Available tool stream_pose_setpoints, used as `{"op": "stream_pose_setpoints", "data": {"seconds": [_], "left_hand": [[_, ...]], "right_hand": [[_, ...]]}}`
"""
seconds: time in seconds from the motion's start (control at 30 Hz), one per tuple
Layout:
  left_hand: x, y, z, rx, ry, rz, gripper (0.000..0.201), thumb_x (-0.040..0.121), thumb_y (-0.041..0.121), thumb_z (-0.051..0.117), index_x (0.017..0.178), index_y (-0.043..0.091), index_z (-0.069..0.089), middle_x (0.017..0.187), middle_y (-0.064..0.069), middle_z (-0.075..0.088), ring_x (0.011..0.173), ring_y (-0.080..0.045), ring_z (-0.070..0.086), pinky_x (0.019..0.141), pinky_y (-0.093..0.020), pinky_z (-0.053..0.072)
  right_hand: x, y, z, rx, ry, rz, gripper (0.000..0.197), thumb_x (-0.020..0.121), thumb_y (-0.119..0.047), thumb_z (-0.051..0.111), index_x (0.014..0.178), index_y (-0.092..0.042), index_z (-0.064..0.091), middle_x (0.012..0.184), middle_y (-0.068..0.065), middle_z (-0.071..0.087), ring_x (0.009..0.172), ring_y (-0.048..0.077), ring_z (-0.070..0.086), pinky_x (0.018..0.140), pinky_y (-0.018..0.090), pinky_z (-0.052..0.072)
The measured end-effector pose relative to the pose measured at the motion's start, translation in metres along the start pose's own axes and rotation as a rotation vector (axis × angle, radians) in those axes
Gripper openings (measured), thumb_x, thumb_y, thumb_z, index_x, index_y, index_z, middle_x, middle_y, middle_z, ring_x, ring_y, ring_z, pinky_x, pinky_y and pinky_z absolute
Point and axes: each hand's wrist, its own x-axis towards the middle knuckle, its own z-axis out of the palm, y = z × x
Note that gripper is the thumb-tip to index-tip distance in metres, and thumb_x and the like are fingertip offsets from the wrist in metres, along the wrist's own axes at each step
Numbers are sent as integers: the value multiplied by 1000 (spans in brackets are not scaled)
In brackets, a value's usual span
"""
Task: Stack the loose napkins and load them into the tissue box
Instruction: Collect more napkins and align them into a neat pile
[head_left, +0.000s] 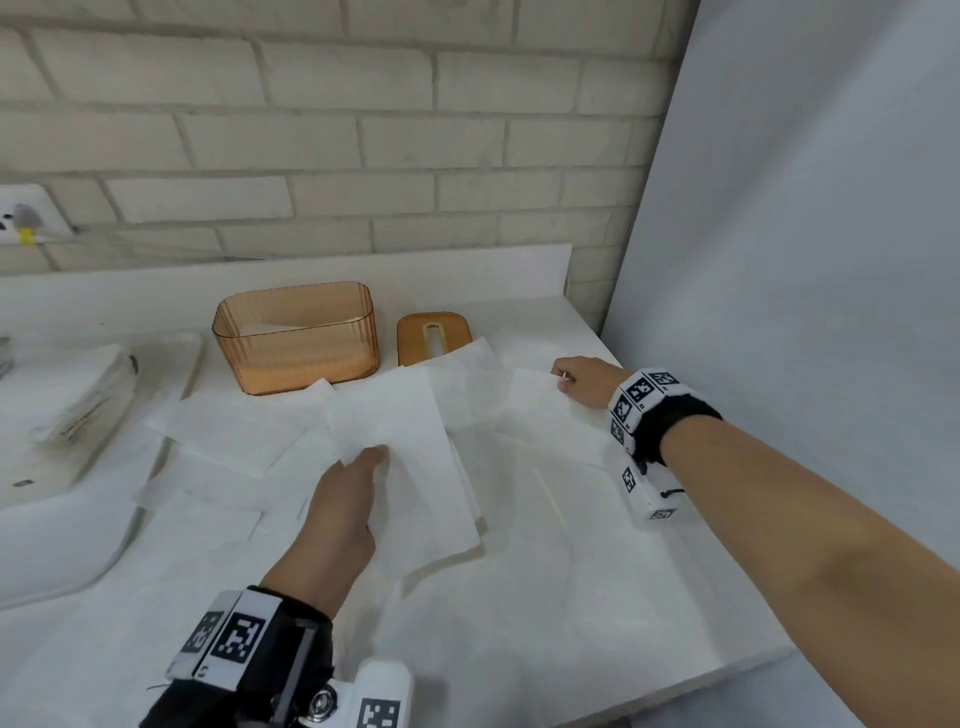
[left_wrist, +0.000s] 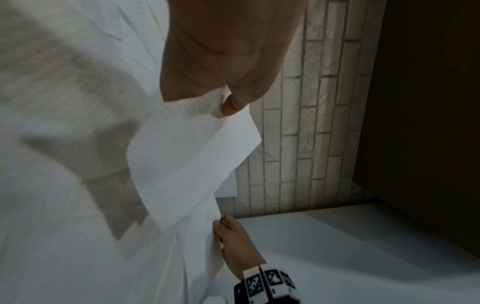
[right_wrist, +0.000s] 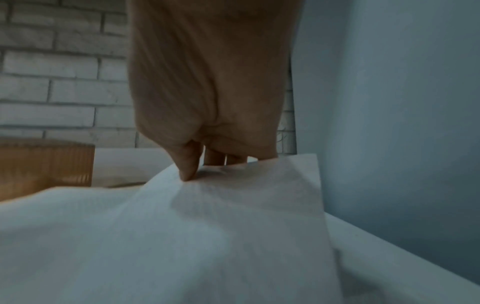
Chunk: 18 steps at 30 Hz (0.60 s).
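Observation:
Several white napkins (head_left: 234, 431) lie spread over the white counter. My left hand (head_left: 358, 478) holds a small stack of napkins (head_left: 410, 467) lifted off the counter, thumb on top, fingers hidden beneath; the left wrist view shows the stack of napkins (left_wrist: 187, 156) gripped below my left hand (left_wrist: 228, 102). My right hand (head_left: 571, 376) pinches the far edge of another napkin (head_left: 540, 410) at the right; the right wrist view shows my right hand (right_wrist: 197, 168) with its thumb pressed on that napkin (right_wrist: 233, 205). The amber ribbed tissue box (head_left: 296, 338) stands open behind, its lid (head_left: 434, 335) beside it.
A white tray (head_left: 176, 374) with a plastic packet (head_left: 83, 400) sits at the left. A brick wall (head_left: 363, 130) runs behind the counter, and a pale panel (head_left: 805, 260) closes the right side. The counter's front right edge (head_left: 727, 680) is near my right forearm.

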Motion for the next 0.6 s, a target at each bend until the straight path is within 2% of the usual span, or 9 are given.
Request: {"op": "stream_pose_setpoints", "data": {"seconds": [0.07,0.13,0.2,0.27,0.37,0.5,0.53,0.6], "left_hand": [[5,0,0,-12,22,-9,18,94,19,56,110,11,60,93,-4,65,84,-23,60,75,-35,48],[10,1,0,-23,46,-16,18,94,19,55,109,11,60,94,-4,65,85,-23,60,80,-36,47],[15,-1,0,-40,64,-24,18,94,19,55,109,11,60,94,-4,65,85,-23,60,79,-36,47],[19,-2,2,-57,81,-34,19,94,19,55,111,10,60,94,-4,65,85,-23,60,79,-36,47],[25,-4,8,-77,95,-44,24,94,19,55,115,8,59,97,-5,65,86,-24,60,78,-36,48],[32,-6,14,-86,116,-53,32,93,19,56,123,7,58,112,-9,65,99,-28,60,85,-38,48],[33,-7,15,-87,119,-53,32,93,19,56,123,7,58,112,-9,65,99,-28,60,83,-37,49],[36,-7,16,-84,118,-51,29,94,18,56,121,7,59,105,-7,65,92,-25,60,75,-35,49]], "right_hand": [[15,5,8,-29,-19,31,29,99,-13,35,124,-3,46,131,14,49,117,29,48,92,31,36],[25,13,17,-16,-10,53,30,96,-24,44,121,-8,46,131,12,45,118,29,45,100,37,38],[30,22,24,12,-29,58,47,88,-38,55,126,-13,44,131,7,39,122,26,42,103,44,37],[31,28,27,7,-47,37,60,82,-46,63,129,-15,43,128,3,40,121,22,43,102,44,39],[35,33,28,24,-54,10,47,80,-45,67,112,-17,47,111,1,53,107,22,52,95,41,41],[37,30,26,41,-75,-79,29,83,-38,67,78,-19,45,84,-4,50,87,22,49,76,34,38],[37,30,24,64,-81,-97,30,84,-35,67,74,-20,43,81,-4,49,84,21,48,70,30,37],[35,28,14,119,-72,-133,29,86,-30,66,75,-13,45,82,1,50,81,21,47,60,24,32]]}}
